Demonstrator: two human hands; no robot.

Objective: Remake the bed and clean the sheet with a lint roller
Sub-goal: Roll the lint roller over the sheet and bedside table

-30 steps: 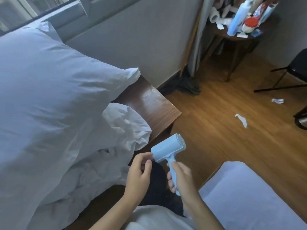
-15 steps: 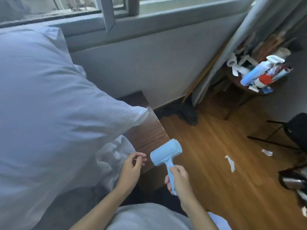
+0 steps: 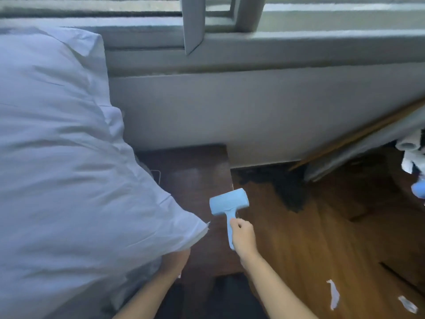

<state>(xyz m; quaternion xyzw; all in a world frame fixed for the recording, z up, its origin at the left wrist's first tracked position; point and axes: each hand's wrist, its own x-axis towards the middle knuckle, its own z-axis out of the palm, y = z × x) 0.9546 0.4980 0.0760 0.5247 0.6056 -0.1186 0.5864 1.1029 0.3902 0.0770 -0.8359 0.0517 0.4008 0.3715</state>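
Note:
A light blue lint roller [image 3: 229, 201] is held upright over the edge of a dark wooden nightstand [image 3: 193, 171]. My right hand [image 3: 243, 236] grips its handle, the roller head pointing up and away from me. A big white pillow [image 3: 69, 157] fills the left side and its corner hangs over the nightstand. My left hand [image 3: 177, 259] reaches under that pillow corner; its fingers are hidden by the fabric, only the wrist and back of the hand show.
A grey wall and window sill [image 3: 253, 54] run across the back. Wooden floor [image 3: 322, 238] lies to the right with torn white paper scraps [image 3: 333, 293]. A dark cloth heap [image 3: 289, 189] sits at the wall's foot. Cluttered items [image 3: 414, 157] show at the right edge.
The view swung up and left toward the window. My left hand left the roller head and went under the pillow corner. My right hand keeps gripping the roller handle.

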